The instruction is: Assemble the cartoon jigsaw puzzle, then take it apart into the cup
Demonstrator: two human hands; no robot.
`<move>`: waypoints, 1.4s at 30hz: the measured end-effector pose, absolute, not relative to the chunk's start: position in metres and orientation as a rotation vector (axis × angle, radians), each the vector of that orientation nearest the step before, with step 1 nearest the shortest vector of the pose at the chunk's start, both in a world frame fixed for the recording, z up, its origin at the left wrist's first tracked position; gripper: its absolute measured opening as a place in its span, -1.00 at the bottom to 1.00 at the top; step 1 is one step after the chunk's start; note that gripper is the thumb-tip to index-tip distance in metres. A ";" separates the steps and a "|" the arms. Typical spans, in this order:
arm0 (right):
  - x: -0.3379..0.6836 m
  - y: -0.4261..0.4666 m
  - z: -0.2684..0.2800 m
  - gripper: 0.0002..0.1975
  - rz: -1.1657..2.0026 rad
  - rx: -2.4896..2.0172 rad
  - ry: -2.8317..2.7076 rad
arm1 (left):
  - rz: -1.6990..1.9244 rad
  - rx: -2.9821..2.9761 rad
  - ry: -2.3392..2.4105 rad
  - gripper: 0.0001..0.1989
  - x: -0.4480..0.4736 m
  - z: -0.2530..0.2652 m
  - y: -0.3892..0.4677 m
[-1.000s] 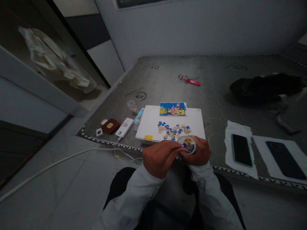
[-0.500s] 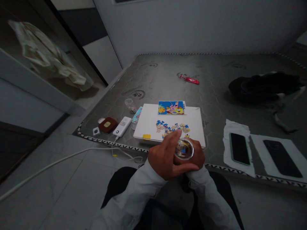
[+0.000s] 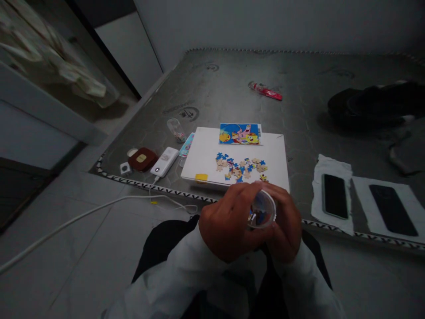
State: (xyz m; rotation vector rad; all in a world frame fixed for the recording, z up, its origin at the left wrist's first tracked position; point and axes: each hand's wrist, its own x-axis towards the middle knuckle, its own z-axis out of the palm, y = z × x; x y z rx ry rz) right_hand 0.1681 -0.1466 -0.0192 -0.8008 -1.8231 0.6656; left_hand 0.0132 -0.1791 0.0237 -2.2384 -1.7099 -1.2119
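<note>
Both my hands are wrapped round a clear plastic cup point(image 3: 266, 204) just off the near edge of a white box point(image 3: 195, 155). My left hand point(image 3: 229, 221) grips its left side and my right hand point(image 3: 286, 221) its right side. The cup's round mouth faces up toward me, with blue and yellowish pieces inside that look like jigsaw pieces. Beyond the hands, loose jigsaw pieces point(image 3: 247, 167) in blue, yellow and plain tan lie scattered on the box. Behind them rests a colourful cartoon picture card point(image 3: 240, 134).
Left of the box are a clear container point(image 3: 175, 130), a white power bank point(image 3: 164, 161) with a cable and a brown case point(image 3: 142, 159). A phone point(image 3: 335, 196) lies on tissue at right. A red packet point(image 3: 268, 92) and a black bag point(image 3: 372, 110) lie farther back.
The cup has come slightly right and tilted, with its mouth more open to view. My right hand has moved from beneath the cup round to its right side. The view has shifted downward.
</note>
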 end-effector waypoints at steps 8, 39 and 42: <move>0.151 -0.146 -0.026 -0.63 0.608 -0.885 -1.514 | -0.938 -2.142 -1.948 -0.48 0.013 0.017 -0.176; 0.144 -0.158 -0.010 -0.55 0.039 -0.849 -1.845 | -0.795 -2.180 -1.951 -0.53 0.016 0.016 -0.184; 0.146 -0.158 -0.011 -0.55 0.029 -0.856 -1.845 | -0.840 -2.190 -1.938 -0.54 0.017 0.014 -0.184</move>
